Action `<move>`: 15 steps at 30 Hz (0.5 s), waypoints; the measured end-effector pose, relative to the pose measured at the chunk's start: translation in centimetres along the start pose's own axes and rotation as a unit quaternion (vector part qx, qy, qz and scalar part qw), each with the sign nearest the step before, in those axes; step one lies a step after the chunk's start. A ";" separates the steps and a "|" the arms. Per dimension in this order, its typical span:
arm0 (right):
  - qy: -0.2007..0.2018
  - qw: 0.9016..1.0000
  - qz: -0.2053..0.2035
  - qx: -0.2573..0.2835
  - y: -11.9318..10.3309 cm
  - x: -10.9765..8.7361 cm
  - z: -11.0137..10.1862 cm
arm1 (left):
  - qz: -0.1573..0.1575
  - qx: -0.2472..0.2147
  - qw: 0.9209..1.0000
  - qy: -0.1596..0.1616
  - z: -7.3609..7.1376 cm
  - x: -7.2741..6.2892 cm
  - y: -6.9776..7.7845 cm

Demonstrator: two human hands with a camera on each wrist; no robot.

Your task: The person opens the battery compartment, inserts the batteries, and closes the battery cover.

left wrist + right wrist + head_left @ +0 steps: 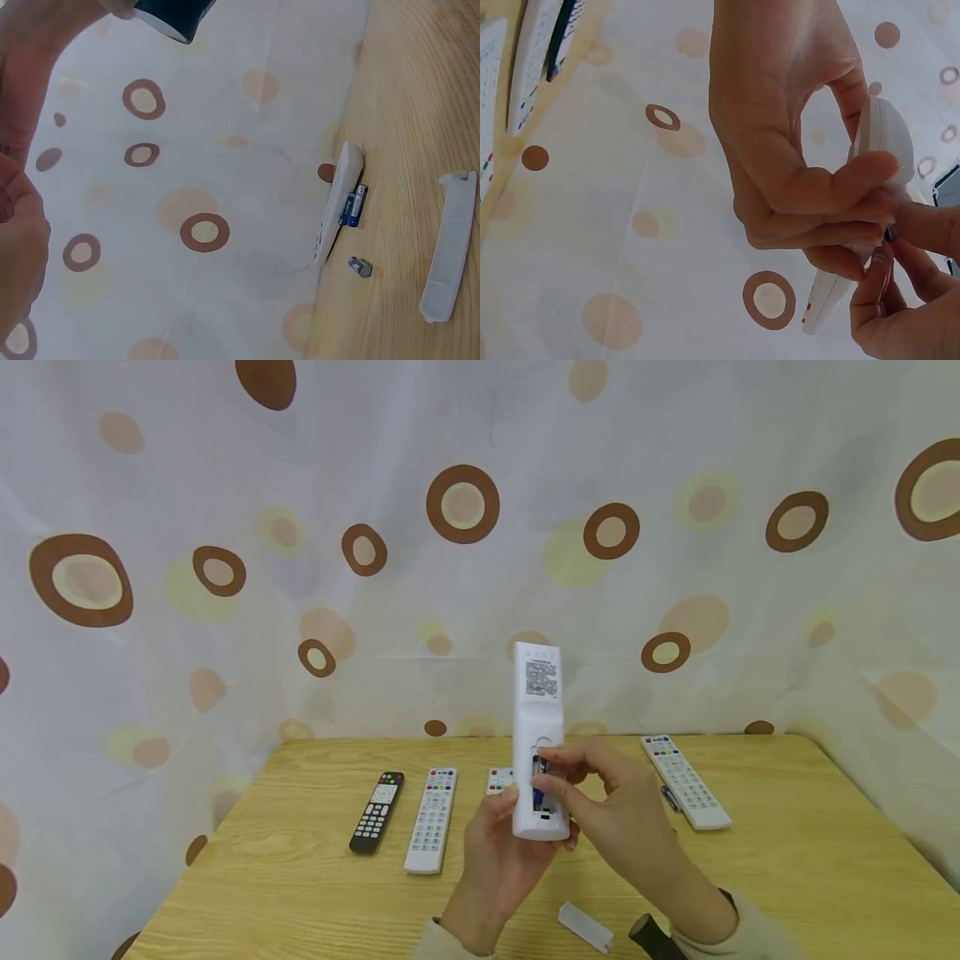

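A white remote control (538, 727) is held upright, its back and the uncovered battery compartment facing the head camera. My left hand (498, 852) grips its lower end from below, thumb along one side and fingers curled round the other. At the compartment, the thumb and index finger of my right hand (615, 797) pinch at a battery (539, 768). Those fingertips partly hide it. In the right wrist view my left hand (795, 150) wraps the remote, while the fingertips of my right hand (907, 300) meet at a small dark piece.
A white battery cover (585, 928) lies near the front. Loose batteries (358, 206) lie beside a white remote (686, 783) on the right. A black remote (377, 812) and another white remote (431, 822) lie left; one more (499, 779) is partly hidden. A patterned curtain (465, 610) hangs behind.
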State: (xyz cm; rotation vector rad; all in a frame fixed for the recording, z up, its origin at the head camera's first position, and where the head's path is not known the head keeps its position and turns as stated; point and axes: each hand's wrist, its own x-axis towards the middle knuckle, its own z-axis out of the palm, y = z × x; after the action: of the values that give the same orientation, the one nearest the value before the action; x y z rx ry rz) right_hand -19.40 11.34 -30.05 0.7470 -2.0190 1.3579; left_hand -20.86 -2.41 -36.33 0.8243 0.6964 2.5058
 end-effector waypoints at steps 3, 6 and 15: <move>0.007 1.000 -0.027 -0.007 0.3 -0.1 0.2 | 0.001 0.001 1.000 -0.001 0.0 0.0 -0.1; 0.009 0.999 -0.033 -0.024 0.6 -0.3 0.5 | 0.003 -0.001 1.000 0.003 0.0 0.0 -0.1; 0.029 0.997 -0.046 -0.053 1.3 -1.3 1.2 | 0.006 -0.004 1.000 0.021 0.1 0.1 -0.1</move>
State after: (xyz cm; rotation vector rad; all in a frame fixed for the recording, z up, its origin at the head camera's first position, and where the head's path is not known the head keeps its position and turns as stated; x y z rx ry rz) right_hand -19.67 10.82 -32.12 0.7359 -1.9690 1.1974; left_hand -20.80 -2.26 -36.26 0.7778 0.6968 2.5418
